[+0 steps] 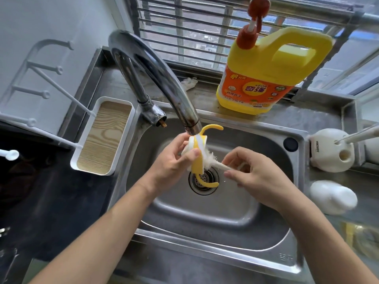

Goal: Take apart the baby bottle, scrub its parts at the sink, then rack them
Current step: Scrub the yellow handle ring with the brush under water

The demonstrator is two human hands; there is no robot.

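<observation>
Over the steel sink [205, 210], right under the tap's spout [190, 124], the person's left hand [174, 158] gripped the yellow handled collar [198, 167], its two curved handles sticking out above and below. The right hand [252, 173] pinched the stem of a brush [209, 159], the white bristles pushed into the collar. A yellow soap jug [266, 78] stood on the ledge behind. A white drying rack [90, 171] sat left of the sink, and a white rounded piece [332, 196] lay on the desk [303, 124] to the right.
</observation>
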